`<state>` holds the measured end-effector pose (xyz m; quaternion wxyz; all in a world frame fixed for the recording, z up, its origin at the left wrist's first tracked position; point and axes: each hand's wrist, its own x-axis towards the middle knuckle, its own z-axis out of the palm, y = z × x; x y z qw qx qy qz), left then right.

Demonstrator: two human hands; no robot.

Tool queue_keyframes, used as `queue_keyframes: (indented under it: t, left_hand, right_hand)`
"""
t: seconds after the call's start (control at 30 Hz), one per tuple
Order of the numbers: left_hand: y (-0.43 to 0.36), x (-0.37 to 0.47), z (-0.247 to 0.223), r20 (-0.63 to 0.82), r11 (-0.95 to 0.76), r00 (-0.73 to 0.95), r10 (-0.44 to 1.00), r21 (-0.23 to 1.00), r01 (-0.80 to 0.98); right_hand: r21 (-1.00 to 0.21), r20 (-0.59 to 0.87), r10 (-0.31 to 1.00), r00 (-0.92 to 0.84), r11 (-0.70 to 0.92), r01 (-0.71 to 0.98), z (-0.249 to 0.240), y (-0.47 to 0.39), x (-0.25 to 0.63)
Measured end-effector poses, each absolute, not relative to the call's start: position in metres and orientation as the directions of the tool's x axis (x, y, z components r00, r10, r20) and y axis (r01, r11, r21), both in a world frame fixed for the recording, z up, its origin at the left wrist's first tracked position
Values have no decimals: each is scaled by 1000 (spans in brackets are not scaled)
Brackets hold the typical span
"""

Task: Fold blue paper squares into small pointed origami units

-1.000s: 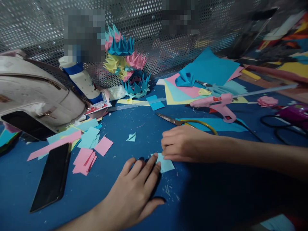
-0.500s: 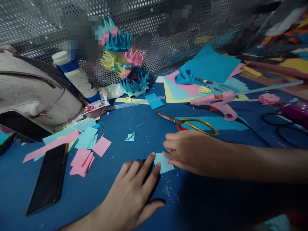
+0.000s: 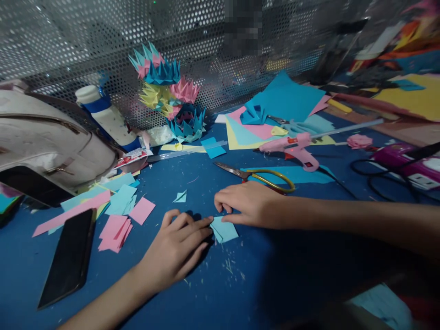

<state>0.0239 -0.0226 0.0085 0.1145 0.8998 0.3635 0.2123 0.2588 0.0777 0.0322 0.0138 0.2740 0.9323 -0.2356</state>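
A small light-blue paper square (image 3: pixel 225 230) lies on the blue table, with a crease or folded edge along its left side. My left hand (image 3: pixel 178 243) rests at its left edge, fingertips touching the paper's upper left corner, fingers extended and palm down. From the right, my right hand (image 3: pixel 252 204) reaches in with its fingers curled and the thumb tip at the paper's top edge; whether it pinches the paper is hard to see. A small folded light-blue piece (image 3: pixel 180 196) sits just beyond my hands.
Scissors (image 3: pixel 254 176) and a pink glue gun (image 3: pixel 292 147) with its cord lie beyond my right hand. Pink squares (image 3: pixel 115 233) and a phone (image 3: pixel 70 256) are at the left. A bottle (image 3: pixel 106 117) and a folded-paper model (image 3: pixel 185 121) stand behind.
The view has shifted somewhat. My left hand's fingers have drawn closer together, and its thumb has come in. A crease or fold now shows at the paper's left side.
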Motion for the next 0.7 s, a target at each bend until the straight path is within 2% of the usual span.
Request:
queue_keyframes:
  t: [0.17, 0.37, 0.57, 0.7]
  left_hand:
    - [-25, 28, 10, 267, -648, 600, 754, 454, 612]
    - [-19, 35, 12, 225, -462, 411, 884, 559, 688]
    - [-12, 43, 10, 163, -345, 320, 933, 658, 669]
    - [-12, 43, 10, 153, -318, 299, 942, 687, 653]
  right_hand:
    - [-468, -212, 503, -838, 701, 539, 37, 75, 259]
    - [-547, -85, 502, -861, 698, 461, 39, 73, 255]
    - [-654, -26, 545, -838, 625, 427, 42, 68, 253]
    - [-695, -42, 585, -810, 565, 444, 40, 68, 252]
